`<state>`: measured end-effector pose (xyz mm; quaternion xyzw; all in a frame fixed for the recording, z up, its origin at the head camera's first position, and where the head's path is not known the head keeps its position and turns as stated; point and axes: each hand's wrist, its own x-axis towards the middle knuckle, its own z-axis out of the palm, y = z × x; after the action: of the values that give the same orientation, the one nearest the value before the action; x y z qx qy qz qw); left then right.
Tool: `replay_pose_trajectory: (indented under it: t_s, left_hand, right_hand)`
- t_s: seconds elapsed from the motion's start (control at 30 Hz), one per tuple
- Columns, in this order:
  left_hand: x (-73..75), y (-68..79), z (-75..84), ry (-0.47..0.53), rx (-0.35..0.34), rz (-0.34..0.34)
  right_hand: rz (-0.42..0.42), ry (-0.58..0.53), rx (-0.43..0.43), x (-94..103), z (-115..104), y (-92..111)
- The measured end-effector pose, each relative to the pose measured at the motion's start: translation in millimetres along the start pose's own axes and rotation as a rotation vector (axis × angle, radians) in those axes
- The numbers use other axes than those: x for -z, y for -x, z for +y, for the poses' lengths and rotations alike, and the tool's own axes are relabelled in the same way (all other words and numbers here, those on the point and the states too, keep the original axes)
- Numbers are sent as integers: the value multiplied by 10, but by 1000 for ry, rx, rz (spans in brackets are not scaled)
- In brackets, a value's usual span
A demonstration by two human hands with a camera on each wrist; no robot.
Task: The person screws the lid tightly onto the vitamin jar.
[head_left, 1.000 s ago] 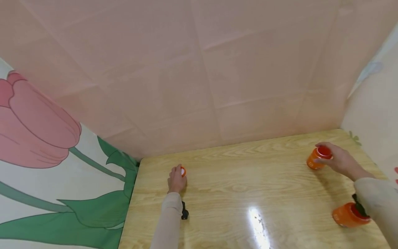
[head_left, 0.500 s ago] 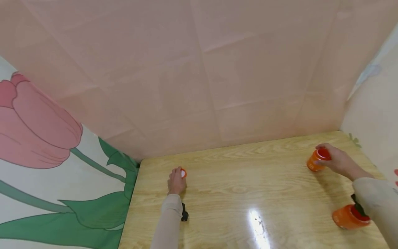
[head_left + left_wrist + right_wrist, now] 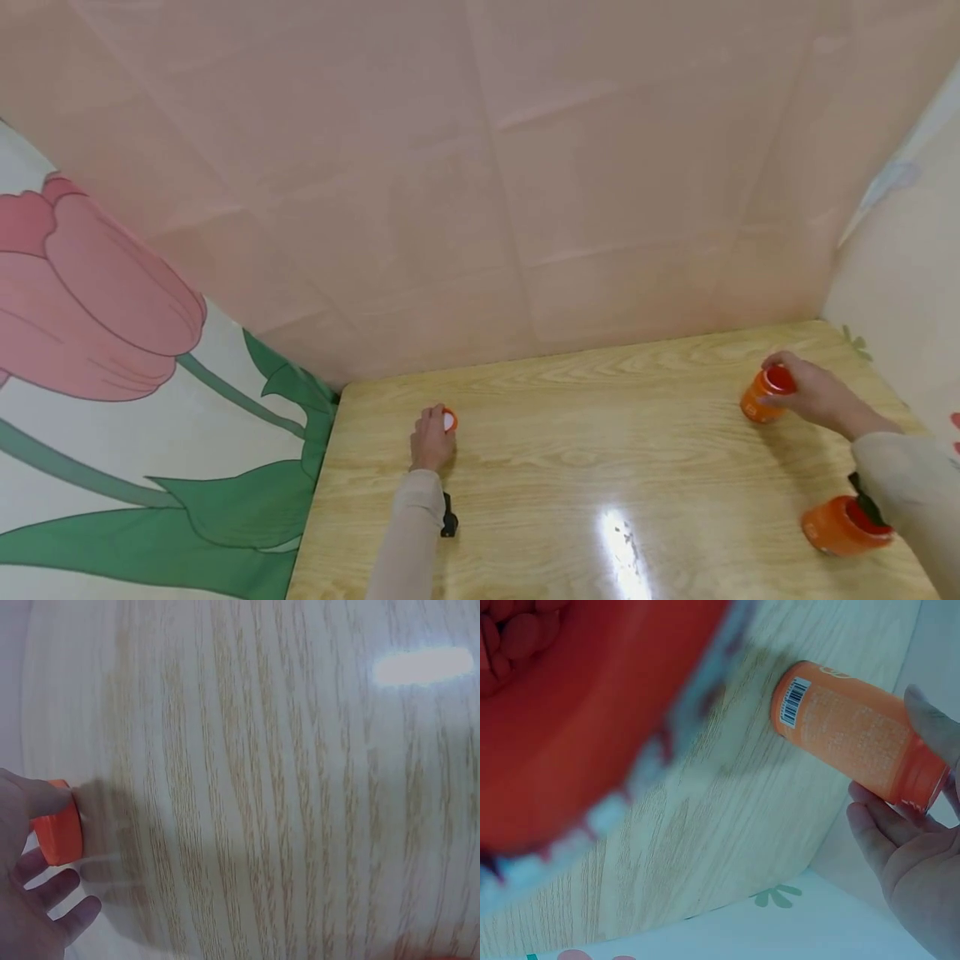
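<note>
Near the table's far left, my left hand (image 3: 432, 442) pinches a small orange lid (image 3: 451, 419) with a white face. In the left wrist view, the thumb and a finger hold the lid (image 3: 60, 832) at its edge, just over the table, while the other fingers spread below it. At the far right my right hand (image 3: 813, 392) grips an orange canister (image 3: 759, 402) by its open rim, thumb on one side and fingers on the other. The canister (image 3: 847, 727) shows a barcode and printed text in the right wrist view. Its base rests on the table.
A second orange canister (image 3: 832, 527) stands under the right forearm, partly covered by the sleeve and wrist strap. Its open mouth (image 3: 615, 750) fills the right wrist view's corner, with red pieces (image 3: 521, 634) inside. A pink wall cloth (image 3: 525, 208) rises behind the wooden table (image 3: 600, 417).
The left hand and the lid have shifted slightly to the right. My right hand stays on the canister, and the view has tilted a little.
</note>
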<state>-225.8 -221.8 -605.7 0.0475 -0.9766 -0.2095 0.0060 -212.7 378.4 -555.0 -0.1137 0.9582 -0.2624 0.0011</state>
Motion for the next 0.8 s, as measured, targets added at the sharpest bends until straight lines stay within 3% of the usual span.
replay_pose_trajectory:
  t_s: [0.17, 0.8]
  left_hand:
    - [-37, 11, -5, 22, -17, -5]
    - [-112, 154, 81, 23, -55, 59]
  right_hand:
    - [30, 5, 26, -32, -25, 17]
    - [-59, -15, 23, -38, -236, 57]
